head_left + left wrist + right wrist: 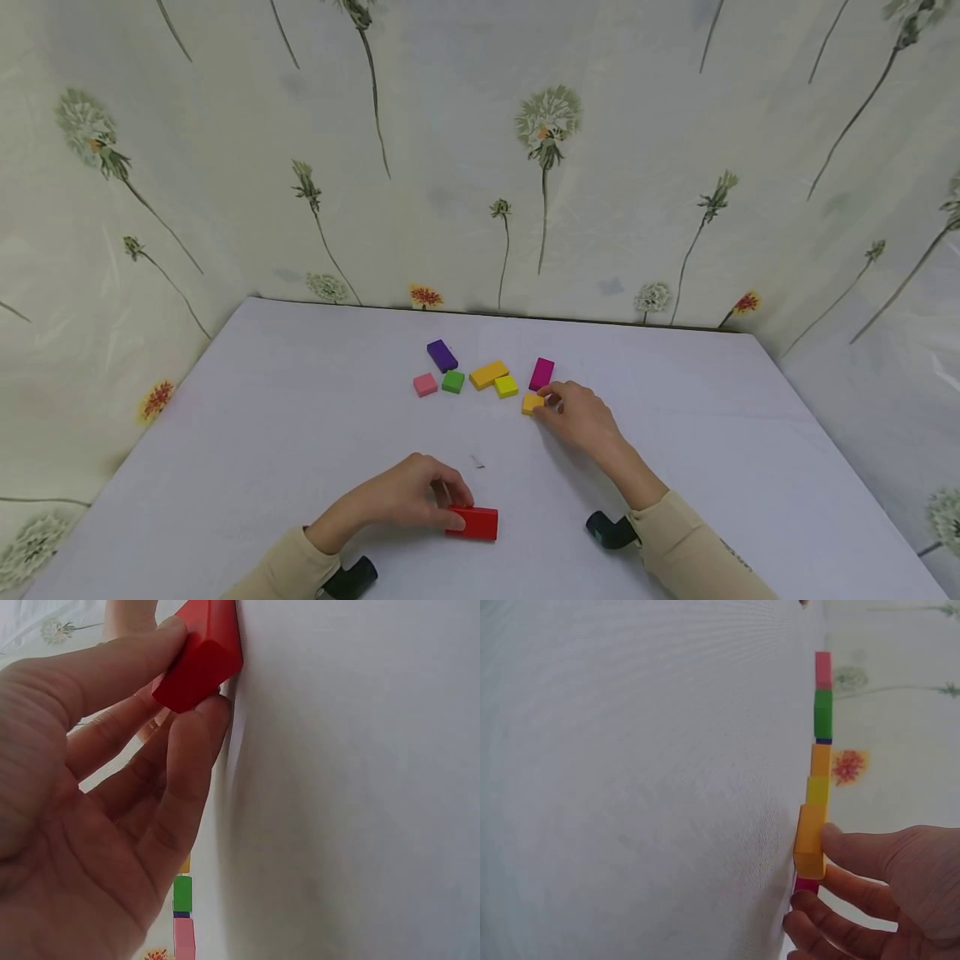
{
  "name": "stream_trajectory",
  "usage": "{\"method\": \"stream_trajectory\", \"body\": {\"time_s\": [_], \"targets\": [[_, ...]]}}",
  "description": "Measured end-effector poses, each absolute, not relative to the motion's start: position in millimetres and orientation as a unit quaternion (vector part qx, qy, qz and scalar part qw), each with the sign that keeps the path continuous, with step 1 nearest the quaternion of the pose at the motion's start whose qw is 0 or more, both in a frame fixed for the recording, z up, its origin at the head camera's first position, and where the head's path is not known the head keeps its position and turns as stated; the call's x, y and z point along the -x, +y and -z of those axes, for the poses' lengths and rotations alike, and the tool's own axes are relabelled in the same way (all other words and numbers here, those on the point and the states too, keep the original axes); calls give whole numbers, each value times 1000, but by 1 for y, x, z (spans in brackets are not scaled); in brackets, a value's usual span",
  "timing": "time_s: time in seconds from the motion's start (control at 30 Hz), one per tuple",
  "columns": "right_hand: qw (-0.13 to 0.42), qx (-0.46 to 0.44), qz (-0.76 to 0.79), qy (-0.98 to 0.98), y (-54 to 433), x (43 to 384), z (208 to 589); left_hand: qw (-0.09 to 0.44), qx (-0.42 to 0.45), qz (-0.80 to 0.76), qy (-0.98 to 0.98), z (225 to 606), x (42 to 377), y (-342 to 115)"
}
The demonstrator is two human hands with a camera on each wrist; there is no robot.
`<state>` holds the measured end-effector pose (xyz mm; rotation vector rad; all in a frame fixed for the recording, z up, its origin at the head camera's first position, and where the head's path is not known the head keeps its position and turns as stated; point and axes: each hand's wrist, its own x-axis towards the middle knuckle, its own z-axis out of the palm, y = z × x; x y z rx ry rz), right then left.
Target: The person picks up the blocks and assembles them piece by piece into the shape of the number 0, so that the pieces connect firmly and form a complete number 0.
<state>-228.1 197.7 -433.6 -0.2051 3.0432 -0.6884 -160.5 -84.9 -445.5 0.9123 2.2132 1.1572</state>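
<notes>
My left hand (411,493) pinches a long red block (480,524) between thumb and fingertips, low over the near part of the table. The left wrist view shows the thumb on one face of the red block (202,664) and fingers on its other side. Farther off, my right hand (581,417) has its thumb and index finger at the right end of a small orange block (531,403). In the right wrist view the thumb touches this orange block (810,836). A magenta block (542,373) lies just behind it.
Left of the right hand lie a yellow block (506,386), a longer orange block (489,374), a green block (453,382), a pink block (425,384) and a purple block (442,355). The white table (300,400) ends at a flower-patterned curtain (450,167).
</notes>
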Motion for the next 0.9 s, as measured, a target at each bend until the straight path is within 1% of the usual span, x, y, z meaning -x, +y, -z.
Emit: {"method": "stream_trajectory", "body": {"time_s": [0.53, 0.9], "targets": [[8, 68, 222, 973, 198, 228, 433, 210, -358, -408, 813, 445, 160, -86], [10, 66, 221, 973, 197, 228, 433, 218, -349, -409, 815, 449, 162, -88]]}}
